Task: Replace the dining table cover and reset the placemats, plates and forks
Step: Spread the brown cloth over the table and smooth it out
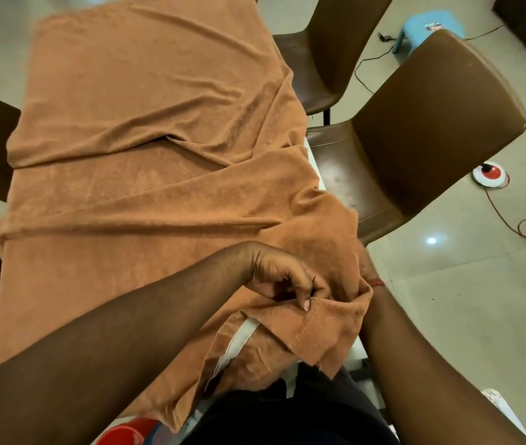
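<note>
The right hand [364,268] lies almost wholly under the bunched orange cover [146,149]; its grip cannot be told. The surface [314,162] beneath the cover is mostly hidden.

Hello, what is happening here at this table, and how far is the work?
A person is spreading an orange-brown table cover over the dining table. The left hand pinches the cloth at the near right corner, and the right hand is mostly hidden under the bunched fabric there. The cover lies wrinkled and folded, not yet smoothed. No placemats, plates or forks are on it. Brown chairs stand around the table.
</note>
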